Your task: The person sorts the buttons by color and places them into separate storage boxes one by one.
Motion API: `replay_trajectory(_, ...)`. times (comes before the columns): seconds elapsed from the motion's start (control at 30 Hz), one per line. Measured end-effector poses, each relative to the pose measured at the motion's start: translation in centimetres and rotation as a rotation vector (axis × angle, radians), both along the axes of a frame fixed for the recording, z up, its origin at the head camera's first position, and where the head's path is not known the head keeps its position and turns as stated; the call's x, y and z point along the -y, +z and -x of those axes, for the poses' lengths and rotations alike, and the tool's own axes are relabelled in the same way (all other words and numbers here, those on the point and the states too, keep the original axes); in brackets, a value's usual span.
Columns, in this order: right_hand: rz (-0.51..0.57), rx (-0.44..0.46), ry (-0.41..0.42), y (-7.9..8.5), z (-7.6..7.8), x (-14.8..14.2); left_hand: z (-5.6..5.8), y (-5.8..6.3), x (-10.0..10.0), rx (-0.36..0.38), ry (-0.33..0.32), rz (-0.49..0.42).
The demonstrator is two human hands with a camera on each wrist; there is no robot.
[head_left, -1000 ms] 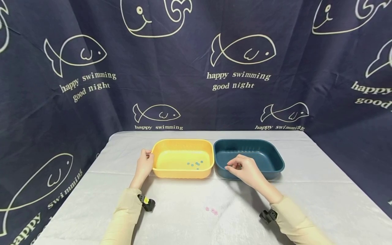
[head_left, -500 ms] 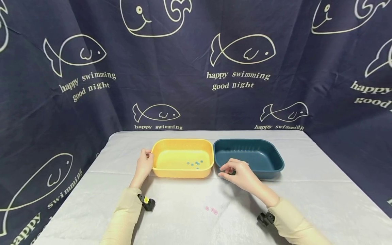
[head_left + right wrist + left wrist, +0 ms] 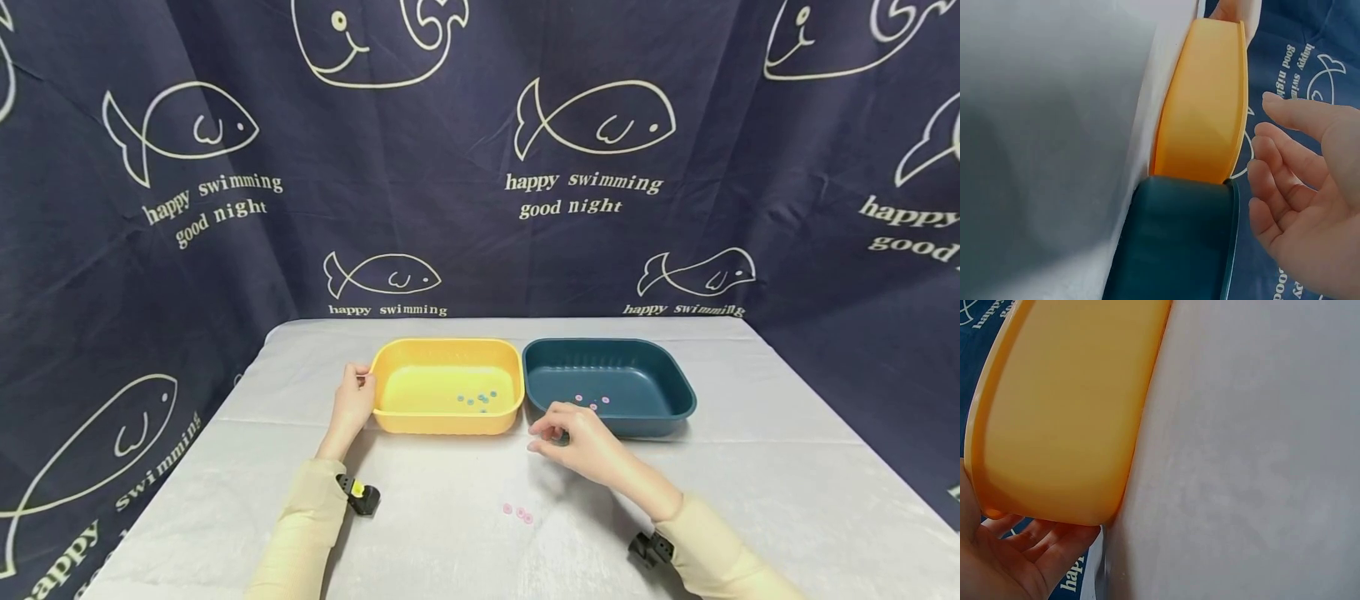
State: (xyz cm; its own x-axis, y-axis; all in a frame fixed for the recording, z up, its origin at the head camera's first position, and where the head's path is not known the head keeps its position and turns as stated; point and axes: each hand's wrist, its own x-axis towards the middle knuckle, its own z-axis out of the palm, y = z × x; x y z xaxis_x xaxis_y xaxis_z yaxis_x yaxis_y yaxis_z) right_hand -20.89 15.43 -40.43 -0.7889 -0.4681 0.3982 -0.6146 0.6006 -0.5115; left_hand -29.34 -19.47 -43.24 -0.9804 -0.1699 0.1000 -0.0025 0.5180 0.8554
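Observation:
My left hand (image 3: 355, 398) holds the left end of a yellow plastic tub (image 3: 442, 425); the left wrist view shows its fingers against the outer end wall. Several small blue discs, button-like, lie on the tub's floor near its right front. My right hand (image 3: 581, 442) hovers in front of a dark teal tub (image 3: 652, 427), thumb and fingers apart with nothing between them. Behind that hand, a few pink discs (image 3: 605, 400) lie inside the teal tub. Three more pink discs (image 3: 521, 513) lie on the table in front of the tubs.
Both tubs stand side by side, ends meeting, on a table with a pale cloth (image 3: 420, 517). A dark blue curtain (image 3: 480, 208) with fish drawings hangs behind and at both sides.
My right hand has moved from over the teal tub toward its front left, its thumb and fingers spreading. Pink discs now show inside that tub. My left hand stays put.

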Motion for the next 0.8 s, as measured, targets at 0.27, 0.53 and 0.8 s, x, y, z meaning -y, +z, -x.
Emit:
replay_trajectory(0.27, -0.026, 0.019, 0.041, -0.3, -0.8, 0.6, -0.2, 0.0, 0.0, -0.015, -0.008, -0.005)
replay_trajectory(0.53, -0.059, -0.002, 0.104, -0.7, -1.4, 1.3, -0.2, 0.1, -0.1, -0.02, -0.006, -0.007)
replay_trajectory(0.8, -0.137, 0.047, 0.111, -1.0, -2.0, 1.7, -0.2, 0.1, -0.1, -0.007, 0.001, -0.008)
